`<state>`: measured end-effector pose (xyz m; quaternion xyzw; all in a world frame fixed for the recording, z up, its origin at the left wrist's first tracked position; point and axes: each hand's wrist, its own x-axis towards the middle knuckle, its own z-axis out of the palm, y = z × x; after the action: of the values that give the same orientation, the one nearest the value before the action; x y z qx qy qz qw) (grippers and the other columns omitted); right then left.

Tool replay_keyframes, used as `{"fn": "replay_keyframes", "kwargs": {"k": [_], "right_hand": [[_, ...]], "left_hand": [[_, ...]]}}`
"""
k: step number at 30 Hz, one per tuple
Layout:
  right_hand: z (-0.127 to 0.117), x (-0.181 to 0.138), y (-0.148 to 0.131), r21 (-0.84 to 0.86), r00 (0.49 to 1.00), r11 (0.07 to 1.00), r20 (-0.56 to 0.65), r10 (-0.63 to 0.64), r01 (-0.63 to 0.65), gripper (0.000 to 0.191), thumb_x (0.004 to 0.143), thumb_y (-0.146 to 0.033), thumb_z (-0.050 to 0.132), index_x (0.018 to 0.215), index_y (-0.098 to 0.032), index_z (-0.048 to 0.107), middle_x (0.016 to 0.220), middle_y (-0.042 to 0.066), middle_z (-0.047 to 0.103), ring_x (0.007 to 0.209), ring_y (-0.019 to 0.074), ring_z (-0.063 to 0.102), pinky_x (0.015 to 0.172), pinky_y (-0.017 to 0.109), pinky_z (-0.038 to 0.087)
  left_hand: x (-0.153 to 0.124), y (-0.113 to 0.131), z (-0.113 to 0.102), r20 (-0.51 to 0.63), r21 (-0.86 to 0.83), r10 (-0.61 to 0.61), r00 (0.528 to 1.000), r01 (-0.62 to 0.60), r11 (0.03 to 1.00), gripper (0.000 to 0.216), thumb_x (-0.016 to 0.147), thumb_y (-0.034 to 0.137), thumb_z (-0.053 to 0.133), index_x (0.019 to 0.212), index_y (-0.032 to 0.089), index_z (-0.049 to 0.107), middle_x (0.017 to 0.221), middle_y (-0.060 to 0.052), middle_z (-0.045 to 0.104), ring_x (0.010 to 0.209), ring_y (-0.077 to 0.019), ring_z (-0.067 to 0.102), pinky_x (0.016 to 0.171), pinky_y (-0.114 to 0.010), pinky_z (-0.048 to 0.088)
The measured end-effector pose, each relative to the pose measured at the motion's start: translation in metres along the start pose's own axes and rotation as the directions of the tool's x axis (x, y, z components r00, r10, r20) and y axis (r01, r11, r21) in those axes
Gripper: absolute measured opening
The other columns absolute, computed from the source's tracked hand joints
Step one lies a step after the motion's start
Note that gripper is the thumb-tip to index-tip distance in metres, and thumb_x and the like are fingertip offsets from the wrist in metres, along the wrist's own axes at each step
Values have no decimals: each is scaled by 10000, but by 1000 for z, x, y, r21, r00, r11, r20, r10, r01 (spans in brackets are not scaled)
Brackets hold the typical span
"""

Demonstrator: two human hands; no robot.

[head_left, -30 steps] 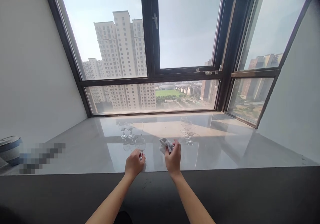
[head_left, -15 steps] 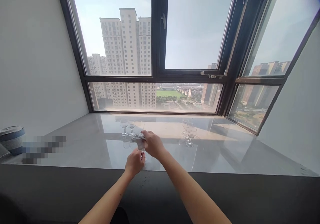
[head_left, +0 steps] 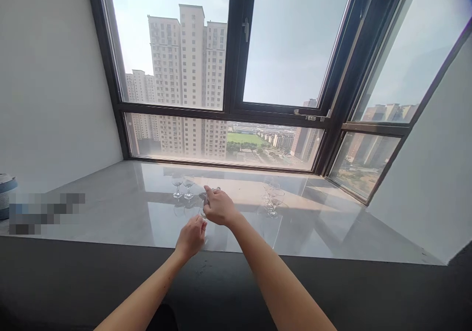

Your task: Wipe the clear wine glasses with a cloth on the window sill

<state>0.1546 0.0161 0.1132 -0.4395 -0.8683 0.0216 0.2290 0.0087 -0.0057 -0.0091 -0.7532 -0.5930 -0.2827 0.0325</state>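
Observation:
My left hand (head_left: 191,235) is closed low on a small stemmed glass (head_left: 203,215), fingers pinched about its stem or foot. Just above, my right hand (head_left: 220,207) grips a grey cloth (head_left: 203,195) against the upper part of that glass. Most of the cloth and the bowl are hidden behind the right fingers. Behind my hands to the left stand two clear stemmed glasses (head_left: 189,187) side by side, upright. Off to the right, more stemmed glasses (head_left: 274,203) stand upright in a close, overlapping cluster.
A glossy pale windowsill (head_left: 121,208) lies beneath the glasses, its front edge just before my wrists. Dark window frames (head_left: 221,113) rise behind it. A blue and white container (head_left: 6,195) is cut off at the left edge, beside a blurred-out patch.
The view has tilted and shifted a little. My right hand has turned around the glass, so less cloth shows now. My left hand keeps its hold low on the glass.

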Motion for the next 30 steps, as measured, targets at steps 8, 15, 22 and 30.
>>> {"fn": "replay_keyframes", "kwargs": {"k": [8,15,22,30], "right_hand": [[9,1,22,205,985,964,56,164,-172,668,831,-288,438,1467,-158,279,1152,139,616,1081,261,546,891,354,405],[29,-2,25,310,966,915,108,235,-257,612,889,-393,433,1433,-121,367,1253,159,582,1164,245,527,960,341,378],[32,-3,20,251,968,936,33,248,-248,525,981,-417,278,1427,-160,385,1190,149,622,1115,243,569,899,342,407],[41,1,-1,89,927,937,-142,348,-338,462,983,-354,325,1405,-188,412,1012,133,670,921,229,643,780,305,433]], "left_hand": [[2,-5,8,12,0,67,998,-67,998,268,965,233,285,815,180,502,842,-58,558,804,-186,507,711,-311,372],[3,-8,13,-18,-19,167,986,-167,986,223,946,184,344,792,179,505,859,-58,558,816,-187,489,739,-317,365],[2,-9,13,-33,-35,167,985,-168,985,249,958,191,313,804,176,508,847,-62,557,797,-188,468,731,-323,369],[4,-11,15,-73,-67,171,983,-175,982,214,939,187,347,796,176,507,888,-60,550,813,-183,468,746,-334,401]]}}
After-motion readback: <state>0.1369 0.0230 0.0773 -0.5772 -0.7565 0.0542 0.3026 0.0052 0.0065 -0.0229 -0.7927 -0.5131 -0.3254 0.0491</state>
